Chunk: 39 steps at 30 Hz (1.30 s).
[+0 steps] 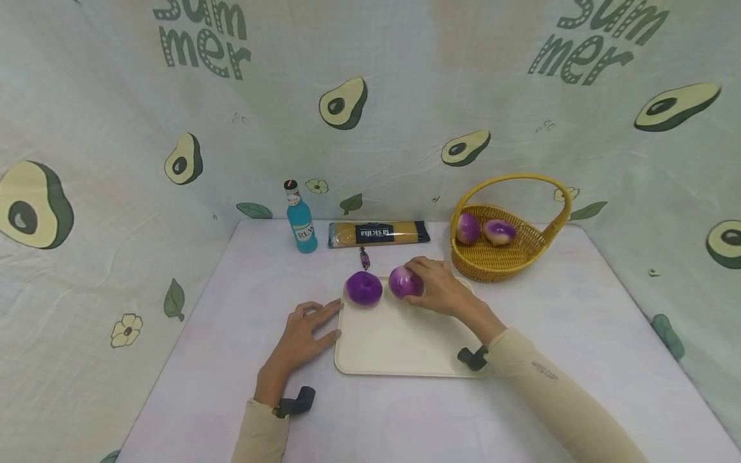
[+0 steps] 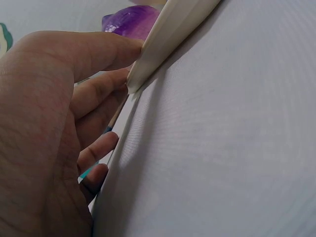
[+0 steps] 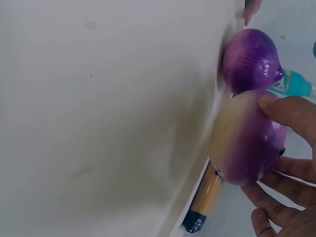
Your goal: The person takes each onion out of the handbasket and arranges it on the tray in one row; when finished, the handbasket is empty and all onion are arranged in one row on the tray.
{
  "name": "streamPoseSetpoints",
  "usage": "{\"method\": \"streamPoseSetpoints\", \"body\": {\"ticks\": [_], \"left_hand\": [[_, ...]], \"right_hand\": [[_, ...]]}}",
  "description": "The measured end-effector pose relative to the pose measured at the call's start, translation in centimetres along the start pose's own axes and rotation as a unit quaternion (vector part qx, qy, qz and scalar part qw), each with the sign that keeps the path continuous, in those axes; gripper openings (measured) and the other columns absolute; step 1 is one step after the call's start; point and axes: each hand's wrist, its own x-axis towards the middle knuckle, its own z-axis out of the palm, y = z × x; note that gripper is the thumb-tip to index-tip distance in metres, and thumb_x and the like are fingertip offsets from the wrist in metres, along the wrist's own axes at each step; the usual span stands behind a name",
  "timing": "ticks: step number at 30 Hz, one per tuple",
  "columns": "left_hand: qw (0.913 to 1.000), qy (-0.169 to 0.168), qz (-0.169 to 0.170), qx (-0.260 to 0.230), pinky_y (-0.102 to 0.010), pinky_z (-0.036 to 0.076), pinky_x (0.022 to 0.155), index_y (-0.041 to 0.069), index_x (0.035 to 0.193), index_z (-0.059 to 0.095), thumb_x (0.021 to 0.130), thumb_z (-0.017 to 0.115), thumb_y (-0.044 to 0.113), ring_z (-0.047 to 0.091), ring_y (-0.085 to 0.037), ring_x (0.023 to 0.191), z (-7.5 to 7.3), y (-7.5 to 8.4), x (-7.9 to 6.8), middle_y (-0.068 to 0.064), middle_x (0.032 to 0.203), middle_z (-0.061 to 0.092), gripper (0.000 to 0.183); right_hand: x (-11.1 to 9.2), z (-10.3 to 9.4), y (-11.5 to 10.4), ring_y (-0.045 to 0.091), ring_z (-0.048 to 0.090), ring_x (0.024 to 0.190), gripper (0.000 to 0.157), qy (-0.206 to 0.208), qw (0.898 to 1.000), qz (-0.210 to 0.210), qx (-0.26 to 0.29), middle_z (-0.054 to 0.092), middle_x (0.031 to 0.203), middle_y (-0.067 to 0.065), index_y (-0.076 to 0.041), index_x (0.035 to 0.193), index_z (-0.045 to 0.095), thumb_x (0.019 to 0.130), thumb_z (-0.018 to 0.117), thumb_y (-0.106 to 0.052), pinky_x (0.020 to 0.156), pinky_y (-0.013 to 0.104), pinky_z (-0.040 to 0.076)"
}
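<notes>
My right hand (image 1: 437,286) holds a purple onion (image 1: 406,282) with a pale yellowish side, thumb on one side and fingers on the other. It is over the far part of a cream tray (image 1: 399,347). Just left of it, a darker purple onion (image 1: 364,289) sits in the tray's far left corner; the right wrist view shows this onion (image 3: 251,61) beside the held one (image 3: 247,138). At the tray's left rim, my left hand (image 1: 307,334) has its fingers spread. Its thumb and a fingertip touch the rim (image 2: 153,52) in the left wrist view.
Behind the tray's right corner stands a wicker basket (image 1: 492,267) with a tall handle, holding two purple-and-white onions (image 1: 499,232). A packet of spaghetti (image 1: 376,234) lies beyond the tray, with a small wrapped candy (image 1: 364,258) before it. A blue bottle (image 1: 301,222) stands at the back left.
</notes>
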Motion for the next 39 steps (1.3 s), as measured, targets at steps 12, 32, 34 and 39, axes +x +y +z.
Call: {"method": "streamPoseSetpoints", "body": {"ticks": [12,32,34,39], "left_hand": [[1.0,0.003,0.007,0.001,-0.053,0.028,0.107,0.038,0.149,0.048,0.093,0.065,0.048,0.036,-0.024,0.135,0.2,-0.1,0.0,0.021,0.149,0.046,0.059],[0.9997,0.01,0.022,0.002,-0.052,0.029,0.106,0.035,0.149,0.049,0.094,0.063,0.05,0.037,-0.023,0.133,-0.1,0.0,0.2,0.021,0.149,0.046,0.059],[0.9997,0.012,0.022,0.003,-0.053,0.03,0.105,0.034,0.149,0.049,0.094,0.064,0.049,0.037,-0.024,0.133,-0.1,0.1,0.2,0.02,0.149,0.047,0.059],[0.9996,0.014,0.024,0.004,-0.053,0.03,0.105,0.033,0.149,0.049,0.094,0.064,0.049,0.037,-0.025,0.133,0.0,0.1,0.1,0.019,0.149,0.047,0.059]], "right_hand": [[0.2,1.2,0.3,0.033,0.054,0.123,0.069,-0.002,1.0,-0.007,-0.001,0.057,0.134,0.017,0.0,0.131,0.06,0.076,0.088,-0.029,0.103,0.053,0.034],[0.8,1.9,0.5,0.033,0.051,0.127,0.072,-0.002,1.0,0.011,0.008,0.055,0.138,0.017,0.001,0.135,0.057,0.077,0.088,-0.028,0.103,0.054,0.034],[0.7,1.8,0.6,0.032,0.051,0.128,0.072,-0.004,1.0,0.012,0.006,0.054,0.138,0.017,0.0,0.135,0.056,0.077,0.088,-0.029,0.103,0.054,0.034],[0.4,1.7,0.7,0.033,0.049,0.129,0.074,-0.005,1.0,0.011,0.004,0.053,0.14,0.018,0.001,0.137,0.054,0.078,0.087,-0.031,0.103,0.054,0.035]]}}
